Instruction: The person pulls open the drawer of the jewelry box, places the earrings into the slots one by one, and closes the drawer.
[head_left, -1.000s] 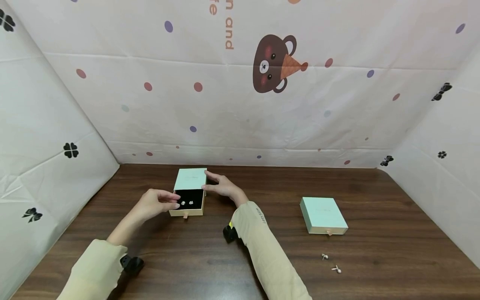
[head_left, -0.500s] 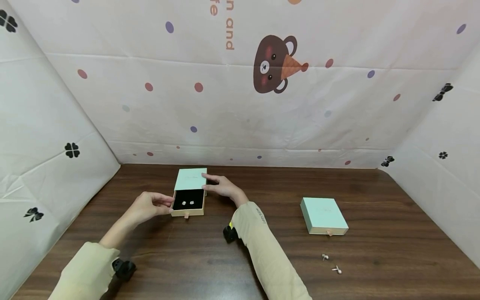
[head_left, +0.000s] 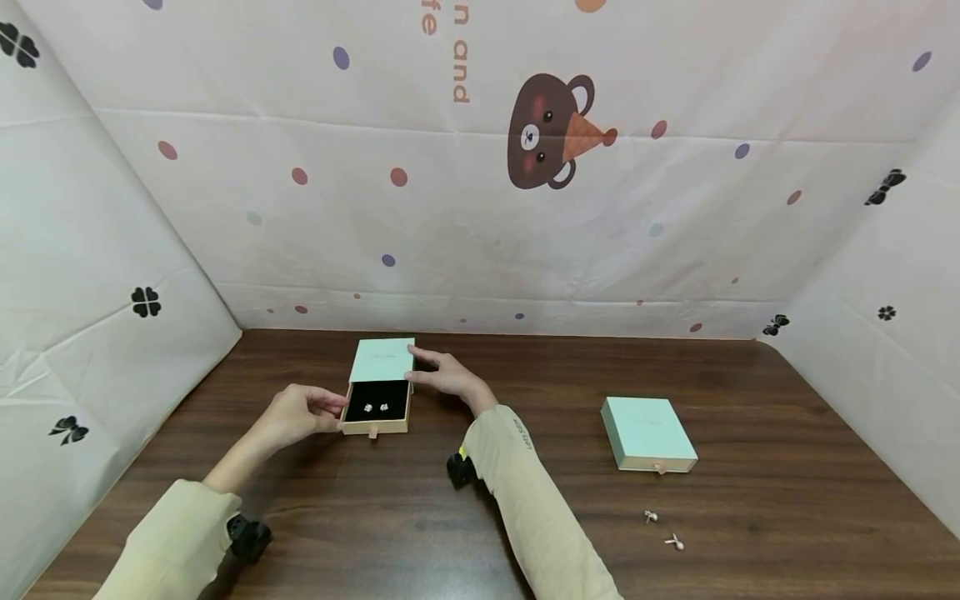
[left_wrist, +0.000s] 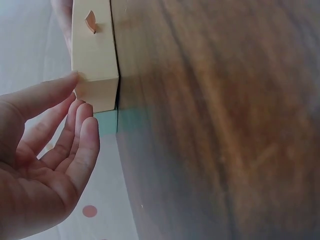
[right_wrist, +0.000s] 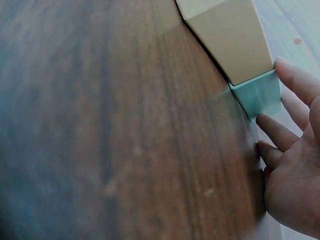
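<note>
A mint-green jewellery box (head_left: 381, 360) lies at the back left with its cream drawer (head_left: 390, 427) pulled out towards me. Inside, on black padding, sit two small stud earrings, a left earring (head_left: 368, 407) and a right earring (head_left: 384, 407). My left hand (head_left: 294, 417) touches the drawer's left side near the front corner, thumb and fingers loosely bent. In the left wrist view, the thumb tip meets the drawer (left_wrist: 95, 55) at its corner. At the right of the box, my right hand (head_left: 448, 375) rests extended fingers against the mint sleeve (right_wrist: 260, 95).
A second mint box (head_left: 648, 429), its drawer pushed in, stands on the right of the brown wooden table (head_left: 540, 517). Two loose stud earrings, an upper stud (head_left: 651, 517) and a lower stud (head_left: 675, 542), lie in front of it. White printed cloth (head_left: 450, 225) borders the table.
My left hand has drawn back from above the earrings to the drawer's left side. The right hand stays by the box with only a slight finger shift.
</note>
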